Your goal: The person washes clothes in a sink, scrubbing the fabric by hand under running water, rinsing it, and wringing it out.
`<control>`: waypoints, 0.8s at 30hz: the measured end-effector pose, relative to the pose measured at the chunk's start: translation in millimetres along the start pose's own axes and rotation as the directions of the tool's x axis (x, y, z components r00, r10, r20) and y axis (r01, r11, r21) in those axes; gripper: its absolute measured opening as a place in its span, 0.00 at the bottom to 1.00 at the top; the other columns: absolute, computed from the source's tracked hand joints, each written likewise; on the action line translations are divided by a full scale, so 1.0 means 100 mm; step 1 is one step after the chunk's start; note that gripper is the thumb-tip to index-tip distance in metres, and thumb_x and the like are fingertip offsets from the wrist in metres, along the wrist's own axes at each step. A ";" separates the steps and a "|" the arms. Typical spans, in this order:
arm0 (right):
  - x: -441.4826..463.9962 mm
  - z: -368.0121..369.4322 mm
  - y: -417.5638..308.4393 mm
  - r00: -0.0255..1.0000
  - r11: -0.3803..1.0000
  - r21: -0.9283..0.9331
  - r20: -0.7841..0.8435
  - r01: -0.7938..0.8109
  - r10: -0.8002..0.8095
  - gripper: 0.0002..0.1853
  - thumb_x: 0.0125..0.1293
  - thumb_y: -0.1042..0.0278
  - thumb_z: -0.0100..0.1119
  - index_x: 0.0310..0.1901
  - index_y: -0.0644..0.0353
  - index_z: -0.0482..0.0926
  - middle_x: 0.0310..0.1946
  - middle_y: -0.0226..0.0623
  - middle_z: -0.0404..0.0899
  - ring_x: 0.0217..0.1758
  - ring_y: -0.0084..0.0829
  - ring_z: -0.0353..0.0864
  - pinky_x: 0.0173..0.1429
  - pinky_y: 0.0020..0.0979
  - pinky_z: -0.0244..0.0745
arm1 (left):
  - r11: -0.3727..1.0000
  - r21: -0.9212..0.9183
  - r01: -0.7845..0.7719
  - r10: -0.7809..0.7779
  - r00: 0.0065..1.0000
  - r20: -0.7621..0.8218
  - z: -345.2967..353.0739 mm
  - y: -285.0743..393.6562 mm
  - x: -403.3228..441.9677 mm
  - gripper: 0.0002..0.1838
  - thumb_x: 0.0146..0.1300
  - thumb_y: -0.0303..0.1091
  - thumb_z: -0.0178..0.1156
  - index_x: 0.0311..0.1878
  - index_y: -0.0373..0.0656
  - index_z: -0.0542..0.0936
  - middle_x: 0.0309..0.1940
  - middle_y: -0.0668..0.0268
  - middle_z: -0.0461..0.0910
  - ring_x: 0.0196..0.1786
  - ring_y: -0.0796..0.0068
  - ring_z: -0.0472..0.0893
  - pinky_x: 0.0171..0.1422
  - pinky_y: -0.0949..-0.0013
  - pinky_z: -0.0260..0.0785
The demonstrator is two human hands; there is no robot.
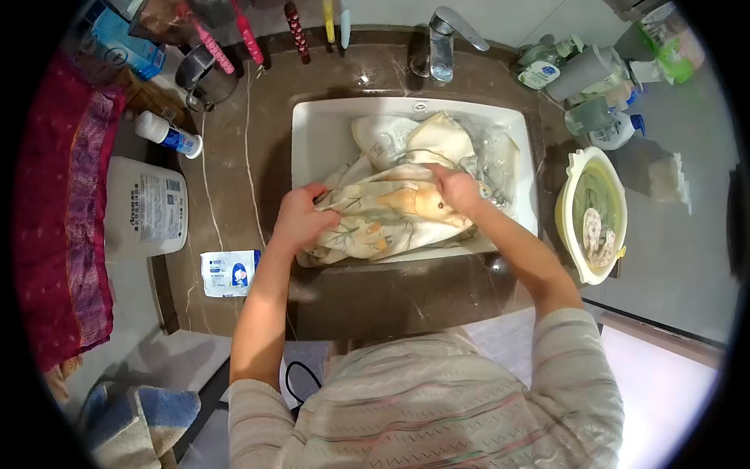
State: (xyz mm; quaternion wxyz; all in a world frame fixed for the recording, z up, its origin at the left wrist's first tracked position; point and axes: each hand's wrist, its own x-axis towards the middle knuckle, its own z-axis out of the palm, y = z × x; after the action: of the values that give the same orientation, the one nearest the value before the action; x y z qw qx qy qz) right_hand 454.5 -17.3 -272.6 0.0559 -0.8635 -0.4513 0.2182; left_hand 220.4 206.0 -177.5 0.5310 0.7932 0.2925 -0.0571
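Observation:
A wet cream cloth (pixel 391 207) with an orange and leafy print lies bunched in the white sink (pixel 308 125), partly over its front rim. My left hand (pixel 301 219) grips the cloth's left side near the sink's left edge. Toward the middle, my right hand (pixel 457 190) is closed on a raised fold of the same cloth. More of the pale fabric sits behind the hands in sudsy water (pixel 496 148) at the right of the basin. Whether it is one piece or more, I cannot tell.
A chrome faucet (pixel 442 47) stands behind the sink. Several bottles (pixel 539 66) line the back right, above a yellow-white basin (pixel 572 227). On the left are a white jug (pixel 148 207), a white tube (pixel 168 134), a metal cup (pixel 207 74) and a small packet (pixel 228 273).

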 end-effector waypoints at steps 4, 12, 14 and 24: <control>-0.21 0.03 -0.11 0.980 0.969 0.226 -0.194 0.095 -0.050 0.12 0.61 0.70 0.48 0.46 0.56 0.75 0.24 0.50 0.76 0.27 0.46 0.77 0.35 0.42 0.73 | 0.694 0.685 -0.223 0.388 0.917 -0.095 0.15 0.22 0.32 0.27 0.41 0.35 0.61 0.48 0.36 0.75 0.41 0.50 0.78 0.42 0.56 0.78 0.50 0.63 0.69; -0.44 -0.27 -0.21 0.981 0.845 0.499 -0.110 0.193 -0.159 0.09 0.60 0.67 0.52 0.39 0.62 0.76 0.31 0.50 0.79 0.32 0.46 0.79 0.41 0.39 0.74 | 0.940 -0.335 -0.059 0.051 0.998 -0.033 1.50 0.38 1.35 0.27 0.49 0.36 0.62 0.53 0.32 0.72 0.44 0.51 0.77 0.45 0.59 0.78 0.52 0.63 0.69; -0.18 -0.39 0.02 0.923 0.777 0.629 -0.314 0.026 0.223 0.10 0.61 0.65 0.51 0.39 0.61 0.77 0.31 0.49 0.79 0.31 0.45 0.79 0.39 0.39 0.75 | 0.685 -0.701 0.200 -0.127 0.980 0.156 1.43 0.47 1.21 0.20 0.51 0.30 0.61 0.48 0.34 0.74 0.39 0.59 0.77 0.41 0.66 0.78 0.47 0.65 0.71; 0.15 0.20 -0.02 0.964 0.942 -0.235 -0.055 0.241 -0.260 0.23 0.65 0.62 0.44 0.62 0.47 0.62 0.25 0.42 0.79 0.25 0.38 0.79 0.30 0.38 0.74 | 0.435 -0.849 0.299 -0.133 0.954 0.268 0.73 0.02 -0.03 0.21 0.48 0.20 0.49 0.49 0.29 0.74 0.42 0.58 0.78 0.43 0.72 0.78 0.46 0.70 0.70</control>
State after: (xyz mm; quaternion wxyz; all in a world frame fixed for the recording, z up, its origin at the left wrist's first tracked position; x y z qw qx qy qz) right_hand 452.1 -6.3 -294.6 0.0037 -0.8082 -0.5765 0.1198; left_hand 235.4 140.2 -206.4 0.8733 0.3527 0.3349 -0.0292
